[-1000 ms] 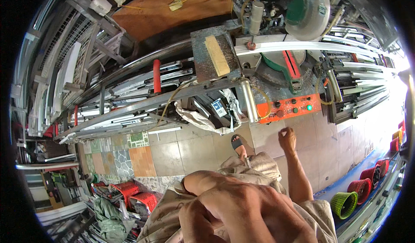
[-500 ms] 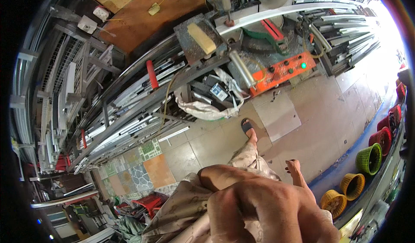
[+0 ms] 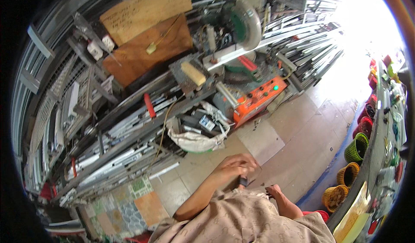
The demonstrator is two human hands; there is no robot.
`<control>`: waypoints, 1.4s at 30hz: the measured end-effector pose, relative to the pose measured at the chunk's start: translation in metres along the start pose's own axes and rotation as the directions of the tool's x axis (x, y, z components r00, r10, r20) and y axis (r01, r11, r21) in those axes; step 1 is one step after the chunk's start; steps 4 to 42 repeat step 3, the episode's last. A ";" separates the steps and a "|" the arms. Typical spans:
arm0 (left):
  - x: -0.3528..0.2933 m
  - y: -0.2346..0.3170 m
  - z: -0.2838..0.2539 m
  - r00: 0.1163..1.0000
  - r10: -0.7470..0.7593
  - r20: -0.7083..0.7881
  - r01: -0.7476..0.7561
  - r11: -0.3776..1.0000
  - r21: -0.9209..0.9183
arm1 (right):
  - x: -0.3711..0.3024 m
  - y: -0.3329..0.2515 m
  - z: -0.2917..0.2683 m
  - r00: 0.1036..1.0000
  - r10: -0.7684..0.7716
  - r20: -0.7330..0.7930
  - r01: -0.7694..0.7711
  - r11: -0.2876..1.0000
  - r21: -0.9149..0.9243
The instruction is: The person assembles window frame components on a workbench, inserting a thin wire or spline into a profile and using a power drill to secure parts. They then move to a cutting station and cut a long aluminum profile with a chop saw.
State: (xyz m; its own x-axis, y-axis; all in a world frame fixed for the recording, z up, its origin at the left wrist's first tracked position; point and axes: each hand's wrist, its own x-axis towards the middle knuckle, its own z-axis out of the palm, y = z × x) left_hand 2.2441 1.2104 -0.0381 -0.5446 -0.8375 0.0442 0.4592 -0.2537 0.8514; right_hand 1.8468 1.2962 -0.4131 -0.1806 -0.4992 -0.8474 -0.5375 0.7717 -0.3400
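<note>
My left hand (image 3: 237, 164) is in front of my body at lower centre, over the tiled floor. Its fingers are stretched and a little bent, blurred by motion, and I see nothing in them. To its right and lower, my right hand (image 3: 274, 191) hangs beside my patterned beige clothing (image 3: 242, 219), its fingers loosely curled but apart, with nothing visible in it. Part of a dark slipper (image 3: 243, 181) shows just below the left hand. Neither hand touches the saw bench ahead, where an orange control box (image 3: 259, 101) has a lit green button.
Beyond stands a green cutting saw (image 3: 245, 25) with a long white profile (image 3: 242, 50). A yellowish block (image 3: 193, 73) lies on the bench. Below is a white sack (image 3: 196, 142) of offcuts. Metal profiles (image 3: 123, 167) are racked at left; baskets (image 3: 357, 148) line the right.
My left hand has come into view at the centre. The view has shifted, so the saw bench sits lower and further left. The right hand appears lower and further left.
</note>
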 end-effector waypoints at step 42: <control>-0.070 -0.117 -0.091 0.789 -0.341 -0.511 0.504 0.835 0.220 | -0.021 -0.058 0.014 1.000 -0.006 -0.021 0.007 0.999 0.047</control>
